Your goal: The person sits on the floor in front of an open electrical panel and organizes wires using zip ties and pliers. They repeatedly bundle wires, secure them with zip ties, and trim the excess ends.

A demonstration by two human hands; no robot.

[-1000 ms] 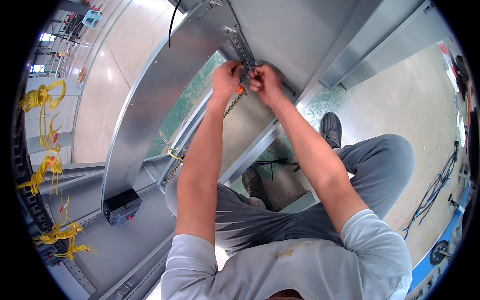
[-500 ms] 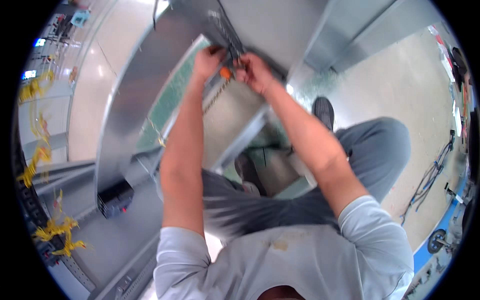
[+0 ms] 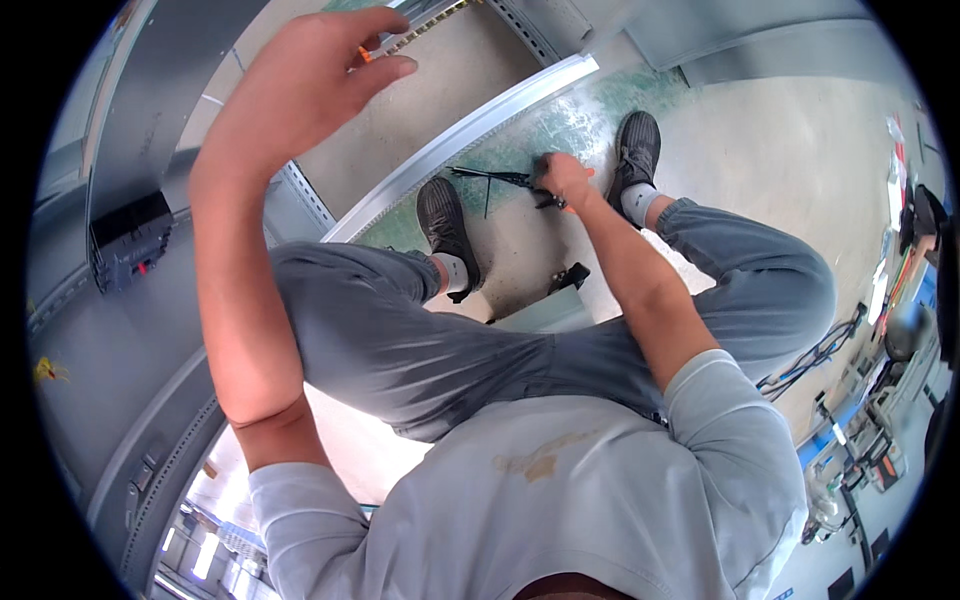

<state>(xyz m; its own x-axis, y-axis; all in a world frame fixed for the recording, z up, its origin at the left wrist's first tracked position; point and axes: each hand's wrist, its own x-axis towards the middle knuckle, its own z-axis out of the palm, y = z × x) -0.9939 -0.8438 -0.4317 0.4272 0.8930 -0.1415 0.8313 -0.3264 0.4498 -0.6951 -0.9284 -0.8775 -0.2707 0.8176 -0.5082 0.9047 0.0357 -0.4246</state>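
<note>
My left hand (image 3: 300, 95) is raised over the metal frame at the upper left, thumb and fingers apart. A small orange piece (image 3: 364, 54) shows between its fingers, apparently behind the hand, beside a yellowish chain-like strip (image 3: 430, 27). My right hand (image 3: 565, 178) reaches down to the floor between my shoes, with its fingers curled. Beside its fingertips lies a bundle of thin black cable ties (image 3: 490, 176). A dark tool (image 3: 549, 201) with orange parts sits under and next to this hand; the hand partly hides it, and what the fingers grip cannot be made out.
A pale metal rail (image 3: 470, 140) of the frame crosses in front of my shoes (image 3: 447, 222). Grey cabinet panels stand at left, with a black device (image 3: 132, 240) mounted there. A small black object (image 3: 570, 278) lies between my legs. Cables (image 3: 815, 352) lie at right.
Both hands were together at the dark wiring by the orange piece. The right hand has moved down to the floor by the cable ties; the left has come away, fingers spreading. My view has shifted.
</note>
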